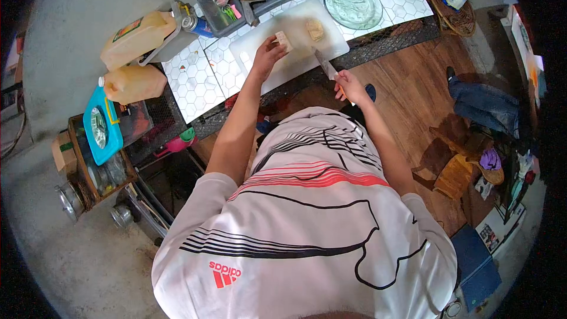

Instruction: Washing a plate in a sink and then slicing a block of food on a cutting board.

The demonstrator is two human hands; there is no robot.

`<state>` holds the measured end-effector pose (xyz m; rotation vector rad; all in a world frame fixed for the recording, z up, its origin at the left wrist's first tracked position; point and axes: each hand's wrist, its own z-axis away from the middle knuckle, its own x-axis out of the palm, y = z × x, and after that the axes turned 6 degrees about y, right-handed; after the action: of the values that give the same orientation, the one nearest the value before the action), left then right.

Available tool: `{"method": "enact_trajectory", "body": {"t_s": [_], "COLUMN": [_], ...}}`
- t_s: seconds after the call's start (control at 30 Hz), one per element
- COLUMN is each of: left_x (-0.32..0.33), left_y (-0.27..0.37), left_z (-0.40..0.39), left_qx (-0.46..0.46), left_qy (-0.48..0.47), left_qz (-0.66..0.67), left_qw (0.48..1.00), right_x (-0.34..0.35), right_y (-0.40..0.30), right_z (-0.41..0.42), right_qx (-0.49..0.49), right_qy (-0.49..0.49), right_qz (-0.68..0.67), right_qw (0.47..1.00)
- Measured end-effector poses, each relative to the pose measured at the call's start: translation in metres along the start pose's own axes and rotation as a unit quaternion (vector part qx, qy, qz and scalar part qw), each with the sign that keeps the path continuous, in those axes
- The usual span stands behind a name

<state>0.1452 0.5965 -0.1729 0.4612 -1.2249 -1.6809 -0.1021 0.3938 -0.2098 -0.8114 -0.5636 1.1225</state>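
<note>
My left hand (267,58) holds a pale, speckled block of food (283,41), which looks like tempeh, over the left part of a white cutting board (294,64). The fingertips grip its left side. In my right hand (350,87) is the handle of a kitchen knife (324,64). Its blade points up and left, with the tip over the board's right half. Just beyond that tip, a small group of pale yellowish slices (315,29) lies on the board, apart from both hands.
A green glass plate (353,5) stands right of the board. Behind it sits a grey divided tray (261,8) with utensils. Jugs of yellowish liquid (135,84) and a blue can (203,27) are at left. A wicker basket (460,22) is beyond the counter's right end.
</note>
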Motion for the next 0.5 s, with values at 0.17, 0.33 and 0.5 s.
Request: {"method": "enact_trajectory", "body": {"t_s": [0.17, 0.33, 0.5], "left_x": [-0.003, -0.002, -0.004], "left_y": [-0.001, 0.004, 0.000], "left_z": [-0.003, -0.002, -0.005], "left_qx": [0.004, -0.014, -0.039], "left_qy": [0.019, -0.025, -0.020], "left_qz": [-0.056, -0.081, -0.090], "left_qw": [0.998, 0.996, 0.995], "right_x": [0.000, -0.003, 0.001], "right_y": [-0.006, -0.003, -0.007], "right_z": [-0.003, -0.009, -0.013], "right_qx": [-0.020, -0.017, -0.018], "right_qy": [0.031, 0.024, 0.020], "right_qz": [0.025, 0.023, 0.023], "right_qw": [0.999, 0.999, 0.999]}}
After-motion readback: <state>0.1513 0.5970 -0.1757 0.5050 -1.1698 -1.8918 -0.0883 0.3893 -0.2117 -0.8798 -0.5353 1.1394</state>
